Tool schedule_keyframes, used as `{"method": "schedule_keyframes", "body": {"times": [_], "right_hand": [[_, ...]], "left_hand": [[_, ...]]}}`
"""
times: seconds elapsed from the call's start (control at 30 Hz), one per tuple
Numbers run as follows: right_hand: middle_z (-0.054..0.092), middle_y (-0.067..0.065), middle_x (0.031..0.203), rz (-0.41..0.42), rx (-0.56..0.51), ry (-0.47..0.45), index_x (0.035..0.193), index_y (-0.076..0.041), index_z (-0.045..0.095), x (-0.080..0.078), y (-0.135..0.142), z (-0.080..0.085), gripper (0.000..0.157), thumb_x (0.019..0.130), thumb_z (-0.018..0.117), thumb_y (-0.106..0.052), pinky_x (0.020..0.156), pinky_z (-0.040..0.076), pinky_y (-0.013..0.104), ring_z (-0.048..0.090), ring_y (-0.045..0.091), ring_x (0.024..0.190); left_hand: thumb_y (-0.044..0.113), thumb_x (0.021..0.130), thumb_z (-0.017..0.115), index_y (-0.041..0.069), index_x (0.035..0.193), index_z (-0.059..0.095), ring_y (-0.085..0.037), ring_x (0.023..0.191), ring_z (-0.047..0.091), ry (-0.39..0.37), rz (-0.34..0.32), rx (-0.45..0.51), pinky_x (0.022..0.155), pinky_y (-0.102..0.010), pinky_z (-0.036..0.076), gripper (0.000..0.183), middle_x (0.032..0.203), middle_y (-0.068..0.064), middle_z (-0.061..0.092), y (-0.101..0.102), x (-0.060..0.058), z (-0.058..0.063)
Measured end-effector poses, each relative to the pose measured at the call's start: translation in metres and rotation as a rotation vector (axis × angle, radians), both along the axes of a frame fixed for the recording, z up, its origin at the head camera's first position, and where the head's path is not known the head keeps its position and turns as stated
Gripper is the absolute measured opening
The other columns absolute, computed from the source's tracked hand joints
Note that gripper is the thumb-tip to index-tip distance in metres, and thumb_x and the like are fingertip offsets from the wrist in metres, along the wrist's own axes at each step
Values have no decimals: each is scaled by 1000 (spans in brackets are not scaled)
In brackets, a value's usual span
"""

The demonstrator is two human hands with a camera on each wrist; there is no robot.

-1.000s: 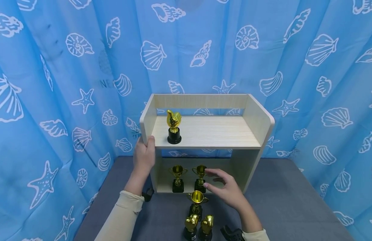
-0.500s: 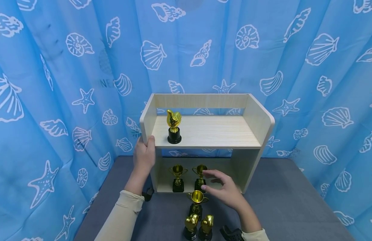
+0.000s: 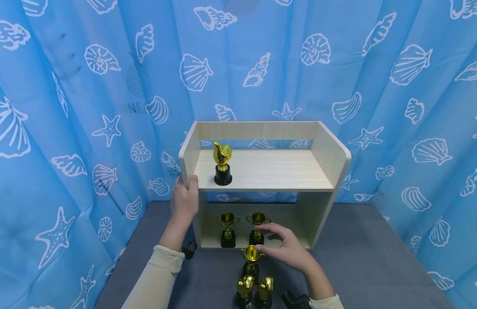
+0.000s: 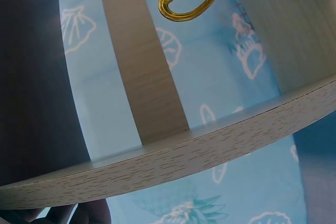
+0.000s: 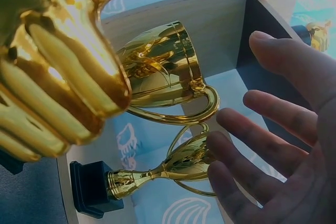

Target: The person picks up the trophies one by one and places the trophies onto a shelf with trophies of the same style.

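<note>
My left hand (image 3: 185,201) grips the left side panel of a pale wooden two-tier shelf (image 3: 265,169); dark fingers (image 4: 89,213) show beyond the panel's edge in the left wrist view. My right hand (image 3: 286,246) has its fingers spread and slightly bent, holding nothing. It is beside a gold two-handled trophy cup (image 3: 252,254) in front of the shelf, the thumb near its rim; contact is unclear. Two similar cups stand on the lower tier, a left one (image 3: 228,229) and a right one (image 3: 257,219), partly behind my right fingers.
A gold trophy on a round black base (image 3: 223,174) stands on the upper tier, at left. Two gold fist-shaped trophies (image 3: 244,288) stand nearest me on the dark grey tabletop (image 3: 369,257). Behind hangs a blue shell-patterned curtain (image 3: 261,56).
My right hand has moved down and toward me, from the right cup on the lower tier to the cup in front of the shelf. The left hand stays on the panel.
</note>
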State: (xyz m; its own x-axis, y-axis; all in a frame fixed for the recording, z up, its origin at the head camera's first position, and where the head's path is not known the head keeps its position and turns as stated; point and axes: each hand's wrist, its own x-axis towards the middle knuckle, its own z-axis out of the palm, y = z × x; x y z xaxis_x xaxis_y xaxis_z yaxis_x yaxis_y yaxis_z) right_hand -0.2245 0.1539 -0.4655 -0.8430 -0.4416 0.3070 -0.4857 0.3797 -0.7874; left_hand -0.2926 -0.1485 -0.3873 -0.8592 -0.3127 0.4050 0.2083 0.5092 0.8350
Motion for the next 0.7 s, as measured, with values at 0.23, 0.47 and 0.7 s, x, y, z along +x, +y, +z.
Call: {"method": "schedule_keyframes", "body": {"times": [0.23,0.47,0.7], "right_hand": [[62,-10,131,8,26,-16,128,-38,59,0,0,-2,42,88,72,-38,94,51,36,60,20,119],[61,-15,130,18,19,-31,127,-37,60,0,2,-6,41,88,73,-37,95,50,44,59,24,121],[61,-1,134,25,24,-47,129,-36,59,2,2,-5,43,88,73,-38,94,51,41,59,24,120]], "left_hand": [[55,99,38,12,133,52,-32,109,62,6,24,-23,90,-56,49,57,125,-13,62,0,0,0],[54,99,39,11,132,53,-32,108,63,5,34,-29,90,-55,49,55,124,-14,63,1,-1,-1],[55,99,39,11,134,51,-31,112,61,-1,16,-9,94,-56,47,57,128,-13,61,1,-1,-1]]}}
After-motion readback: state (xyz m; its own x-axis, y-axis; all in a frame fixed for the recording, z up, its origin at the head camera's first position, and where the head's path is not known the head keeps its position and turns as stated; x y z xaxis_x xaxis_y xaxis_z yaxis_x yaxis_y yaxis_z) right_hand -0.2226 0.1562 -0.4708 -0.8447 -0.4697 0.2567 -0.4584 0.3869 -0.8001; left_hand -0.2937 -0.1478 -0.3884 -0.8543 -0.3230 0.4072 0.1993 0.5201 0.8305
